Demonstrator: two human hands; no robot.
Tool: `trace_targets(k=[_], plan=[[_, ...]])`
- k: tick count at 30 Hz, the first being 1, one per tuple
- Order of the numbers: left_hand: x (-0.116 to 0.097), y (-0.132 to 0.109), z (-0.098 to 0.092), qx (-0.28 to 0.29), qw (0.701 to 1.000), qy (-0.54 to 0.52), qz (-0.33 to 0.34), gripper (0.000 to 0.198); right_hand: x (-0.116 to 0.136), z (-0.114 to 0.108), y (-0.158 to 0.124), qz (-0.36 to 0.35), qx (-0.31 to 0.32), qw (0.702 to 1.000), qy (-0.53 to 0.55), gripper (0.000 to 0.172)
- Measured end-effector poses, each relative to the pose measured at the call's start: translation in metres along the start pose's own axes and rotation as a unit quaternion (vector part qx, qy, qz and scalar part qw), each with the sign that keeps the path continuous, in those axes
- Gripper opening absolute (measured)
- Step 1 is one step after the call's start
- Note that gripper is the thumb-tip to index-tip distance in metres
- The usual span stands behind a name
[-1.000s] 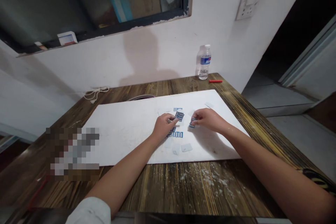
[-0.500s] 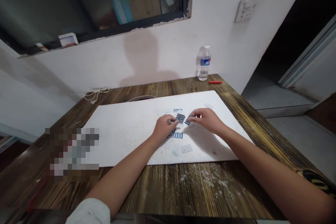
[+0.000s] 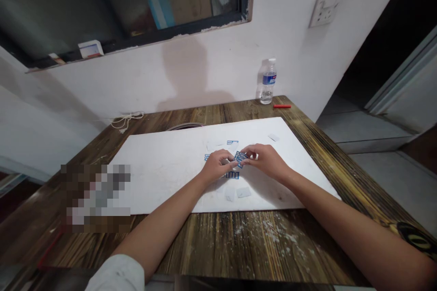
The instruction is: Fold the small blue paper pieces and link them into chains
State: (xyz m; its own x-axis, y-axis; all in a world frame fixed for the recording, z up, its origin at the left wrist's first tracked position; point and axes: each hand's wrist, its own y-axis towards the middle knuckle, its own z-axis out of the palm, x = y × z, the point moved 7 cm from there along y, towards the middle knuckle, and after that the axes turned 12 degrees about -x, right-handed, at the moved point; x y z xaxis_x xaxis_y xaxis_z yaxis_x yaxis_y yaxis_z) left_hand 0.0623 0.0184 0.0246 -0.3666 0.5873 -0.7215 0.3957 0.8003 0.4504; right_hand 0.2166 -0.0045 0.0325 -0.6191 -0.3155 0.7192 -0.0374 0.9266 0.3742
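Observation:
Over the white board (image 3: 164, 168), my left hand (image 3: 217, 165) and my right hand (image 3: 266, 159) meet at a small flat piece with a blue pattern (image 3: 240, 158). Thumb and fingers of both hands pinch it from opposite sides. Whether it is one piece or two laid together, I cannot tell. Just below my left hand lies a row of small blue-outlined rectangles (image 3: 233, 175), partly covered by the hand. Beyond the hands is another blue-outlined piece (image 3: 232, 142). A further blue bit (image 3: 206, 157) shows left of my left hand's fingers.
Pale thin scraps (image 3: 243, 192) lie near the board's front edge, another scrap (image 3: 273, 137) at its back right. White crumbs (image 3: 273, 232) dot the wooden table (image 3: 191, 250). A water bottle (image 3: 268, 82), red pen-like stick (image 3: 282, 106) and pale cord (image 3: 127, 119) sit toward the wall.
My hands have come together. The pieces held apart, one in each hand, now meet or overlap between my fingers, and their blue-patterned face shows more brightly.

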Motion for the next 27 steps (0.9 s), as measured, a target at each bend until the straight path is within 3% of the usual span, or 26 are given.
trace_targets(k=[5,11,23,27], plan=[[0.000,0.000,0.001,0.007,0.999,-0.037,-0.003,0.028,0.008,0.000,-0.001,-0.030,0.034,0.999,0.001,0.009],[-0.003,0.000,0.002,0.026,0.998,-0.052,0.011,0.032,0.006,0.001,-0.001,-0.013,0.057,0.998,0.031,0.002],[-0.006,-0.001,0.002,0.016,0.999,0.006,0.033,0.025,0.003,0.005,-0.002,0.013,0.059,0.998,0.031,0.010],[-0.003,0.000,-0.003,-0.027,0.999,-0.001,0.018,0.021,-0.002,0.005,-0.001,0.021,0.038,0.999,0.021,0.016]])
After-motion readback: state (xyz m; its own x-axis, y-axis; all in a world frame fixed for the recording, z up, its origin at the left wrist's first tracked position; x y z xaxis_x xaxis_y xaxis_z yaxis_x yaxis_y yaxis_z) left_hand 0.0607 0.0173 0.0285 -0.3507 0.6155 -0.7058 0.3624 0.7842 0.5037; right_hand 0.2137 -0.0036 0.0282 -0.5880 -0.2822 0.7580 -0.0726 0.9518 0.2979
